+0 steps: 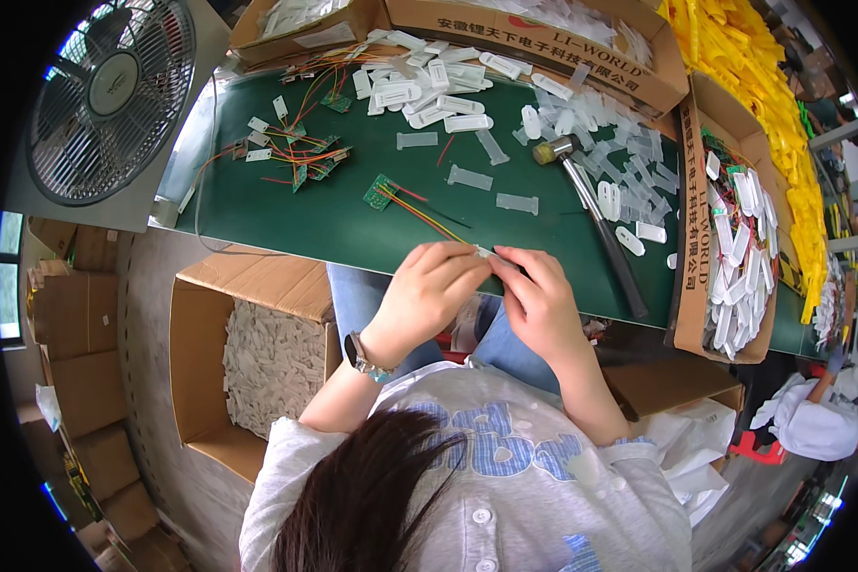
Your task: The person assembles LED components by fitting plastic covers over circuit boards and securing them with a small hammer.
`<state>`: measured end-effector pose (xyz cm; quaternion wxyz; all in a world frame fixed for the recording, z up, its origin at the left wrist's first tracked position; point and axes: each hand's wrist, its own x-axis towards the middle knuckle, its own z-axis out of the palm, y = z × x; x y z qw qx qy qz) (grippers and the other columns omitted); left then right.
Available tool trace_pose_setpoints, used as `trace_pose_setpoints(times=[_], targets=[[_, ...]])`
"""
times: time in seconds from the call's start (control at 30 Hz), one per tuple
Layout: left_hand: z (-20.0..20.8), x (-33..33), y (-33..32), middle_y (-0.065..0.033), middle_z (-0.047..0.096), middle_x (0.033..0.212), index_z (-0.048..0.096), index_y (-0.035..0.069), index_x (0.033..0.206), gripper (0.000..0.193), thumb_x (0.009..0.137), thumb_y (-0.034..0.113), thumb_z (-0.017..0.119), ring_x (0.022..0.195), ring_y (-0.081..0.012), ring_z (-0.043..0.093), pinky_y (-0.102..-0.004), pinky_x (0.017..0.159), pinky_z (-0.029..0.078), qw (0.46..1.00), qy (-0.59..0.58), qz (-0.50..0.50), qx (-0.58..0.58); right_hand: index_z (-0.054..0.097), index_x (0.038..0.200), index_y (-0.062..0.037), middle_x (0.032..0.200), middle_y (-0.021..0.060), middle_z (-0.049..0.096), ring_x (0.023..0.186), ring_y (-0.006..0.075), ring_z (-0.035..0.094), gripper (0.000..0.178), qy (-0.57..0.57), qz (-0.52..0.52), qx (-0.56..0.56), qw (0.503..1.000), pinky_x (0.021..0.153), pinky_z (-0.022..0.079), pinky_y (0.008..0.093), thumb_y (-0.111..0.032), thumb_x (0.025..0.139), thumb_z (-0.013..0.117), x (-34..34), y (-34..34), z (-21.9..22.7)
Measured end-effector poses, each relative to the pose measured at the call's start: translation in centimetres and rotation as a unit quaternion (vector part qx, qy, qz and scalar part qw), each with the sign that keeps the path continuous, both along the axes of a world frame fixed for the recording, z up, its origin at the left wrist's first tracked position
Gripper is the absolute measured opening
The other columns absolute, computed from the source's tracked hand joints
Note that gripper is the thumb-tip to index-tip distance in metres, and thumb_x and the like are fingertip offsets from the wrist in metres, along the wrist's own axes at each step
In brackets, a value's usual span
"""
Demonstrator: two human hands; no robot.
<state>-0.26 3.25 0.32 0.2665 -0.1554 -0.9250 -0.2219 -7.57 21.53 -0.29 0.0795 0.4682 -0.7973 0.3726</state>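
Observation:
At the front edge of the green table, my left hand (437, 286) and my right hand (536, 294) meet, fingertips pinched round a small white part (483, 253). Fingers cover most of it, so its exact kind is hidden. Red and yellow wires (427, 220) run from there to a green circuit board (381, 192) lying on the table. Beyond my hands lie a few translucent plastic sleeves (518, 203). A hammer (601, 224) with a black grip rests to the right of my right hand.
White plastic cases (396, 93) are heaped at the back, wired boards (305, 157) at the left, and translucent sleeves (629, 157) at the right. A carton (696, 248) of wired white cases stands at the right edge. A fan (114, 91) is far left; an open box (195, 362) sits below.

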Motion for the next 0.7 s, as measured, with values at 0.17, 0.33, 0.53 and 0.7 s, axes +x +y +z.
trace_pose_setpoints(times=[0.17,0.33,0.53,0.7], targets=[[0.4,-1.1,-2.0,-0.0035,0.068,0.099,0.067,0.007,0.096,0.026,0.071,0.004,0.067,0.094,-0.0240,0.064,-0.0384,0.081,0.050,0.999,0.000,0.045,-0.013,0.067,0.111,0.0002,0.116,0.0118,0.061,0.100,0.0299,0.060,0.039,0.011,0.000,0.024,1.000,0.088,0.049,0.0419,0.006,0.073,0.065,0.3,-0.1,0.4],[0.1,-0.5,-2.5,-0.0023,0.068,0.098,0.068,0.008,0.096,0.024,0.072,0.009,0.066,0.090,-0.0222,0.063,-0.0374,0.080,0.050,0.998,-0.020,0.031,-0.041,0.068,0.111,0.0013,0.114,0.0112,0.060,0.101,0.0278,0.059,0.034,0.043,0.017,0.069,0.997,0.088,0.048,0.0409,0.002,0.078,0.061,-0.1,0.1,0.7],[0.5,-0.1,-2.2,0.0001,0.067,0.100,0.069,0.010,0.096,0.024,0.073,0.012,0.064,0.094,-0.0198,0.062,-0.0351,0.080,0.048,0.996,0.009,0.045,-0.070,0.068,0.110,0.0022,0.113,0.0104,0.060,0.100,0.0274,0.058,0.033,0.052,0.042,0.075,0.995,0.089,0.048,0.0409,-0.001,0.078,0.062,-0.6,-0.1,1.2],[0.6,-0.2,-1.6,0.0018,0.066,0.098,0.070,0.012,0.094,0.022,0.073,0.013,0.065,0.093,-0.0186,0.060,-0.0339,0.078,0.047,0.994,0.022,0.049,-0.098,0.068,0.109,0.0033,0.111,0.0108,0.061,0.096,0.0256,0.057,0.032,0.086,0.020,0.081,0.993,0.084,0.048,0.0384,-0.004,0.077,0.064,-0.3,-0.3,0.8]])
